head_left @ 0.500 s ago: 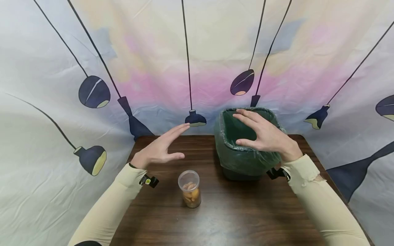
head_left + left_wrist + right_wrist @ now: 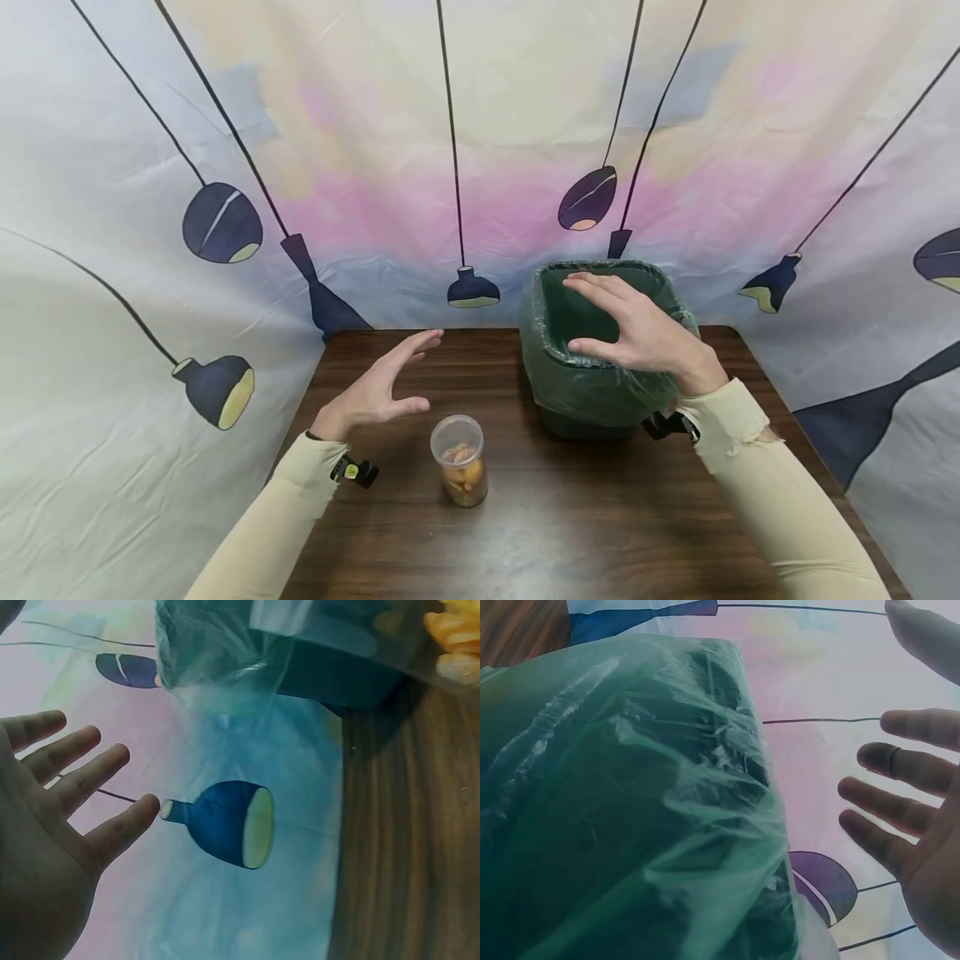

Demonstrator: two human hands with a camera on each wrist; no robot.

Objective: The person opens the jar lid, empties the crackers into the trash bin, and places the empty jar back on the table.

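Observation:
A clear plastic jar (image 2: 459,462) stands upright on the brown wooden table, partly filled with orange-brown pieces. Up and to the left of it, my left hand (image 2: 371,396) is held in the air with fingers extended and thumb apart, holding nothing. Behind and to the right stands a dark bin (image 2: 585,423) lined with a translucent green bag (image 2: 551,367), folded over its rim. My right hand (image 2: 645,329) hovers over the bin's opening, fingers straight and spread. The right wrist view shows this hand (image 2: 930,802) beside the bag, its palm bare.
The wooden table (image 2: 525,550) ends at a back edge close to a wall cloth (image 2: 375,167) printed with hanging lamps. Small black cameras sit on both wrists, the left one (image 2: 363,473) near the jar. The bin takes up the table's back right.
My left hand has moved down and slightly left, lower beside the jar. The right hand has barely shifted over the bin; the jar and bin stand where they were.

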